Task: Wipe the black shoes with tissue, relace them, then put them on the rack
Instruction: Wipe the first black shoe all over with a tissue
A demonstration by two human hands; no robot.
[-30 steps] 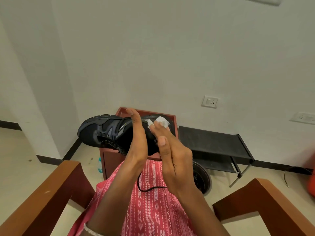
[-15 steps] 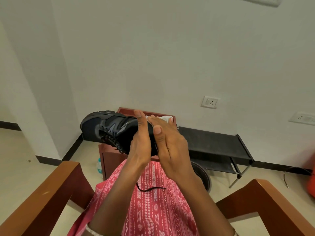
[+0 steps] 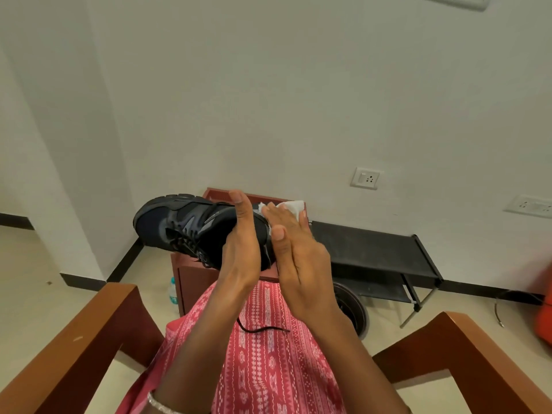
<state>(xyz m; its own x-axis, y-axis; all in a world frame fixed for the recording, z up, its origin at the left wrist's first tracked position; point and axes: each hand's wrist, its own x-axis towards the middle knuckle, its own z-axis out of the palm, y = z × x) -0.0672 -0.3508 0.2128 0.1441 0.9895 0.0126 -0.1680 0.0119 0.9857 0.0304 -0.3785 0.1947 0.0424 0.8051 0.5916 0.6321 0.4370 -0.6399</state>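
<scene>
A black shoe (image 3: 185, 227) is held up in front of me, lying on its side with the toe pointing left. My left hand (image 3: 240, 243) grips it around the middle, thumb over the top. My right hand (image 3: 294, 249) presses a white tissue (image 3: 291, 206) against the heel end with its fingers extended. A loose black lace (image 3: 260, 328) hangs from the shoe onto my pink-patterned lap. The black shoe rack (image 3: 376, 252) stands against the wall to the right, behind my hands.
A reddish wooden cabinet (image 3: 191, 279) stands behind the shoe, with a small bottle (image 3: 172, 291) beside it on the floor. Wooden chair arms (image 3: 74, 348) flank my lap on both sides. A round dark object (image 3: 354, 309) sits under the rack. Wall sockets (image 3: 366, 178) are above.
My right hand slid the tissue along the heel end of the shoe, toward the far side. The shoe tilted slightly in my left hand.
</scene>
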